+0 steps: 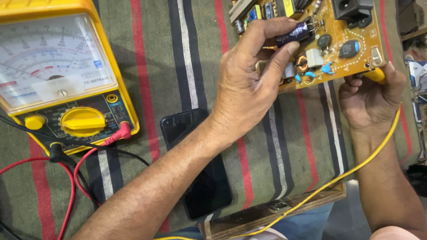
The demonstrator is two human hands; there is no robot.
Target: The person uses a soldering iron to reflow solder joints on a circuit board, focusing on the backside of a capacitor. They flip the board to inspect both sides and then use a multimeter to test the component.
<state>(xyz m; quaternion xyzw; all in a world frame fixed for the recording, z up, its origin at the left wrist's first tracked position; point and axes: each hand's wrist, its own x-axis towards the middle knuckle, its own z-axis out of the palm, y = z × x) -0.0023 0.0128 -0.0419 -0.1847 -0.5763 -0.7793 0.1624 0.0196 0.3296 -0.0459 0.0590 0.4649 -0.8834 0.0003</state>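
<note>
The left hand (pixel 244 89) pinches a dark cylindrical capacitor (pixel 293 33) on the orange circuit board (pixel 342 31) at the desk's far right. The right hand (pixel 368 98) is closed on the board's near edge, seemingly gripping a yellow-handled tool (pixel 374 75). A black phone (pixel 199 162) lies under the left forearm; the yellow multimeter (pixel 47 67), with red and black leads (pixel 70 184), sits well apart.
</note>
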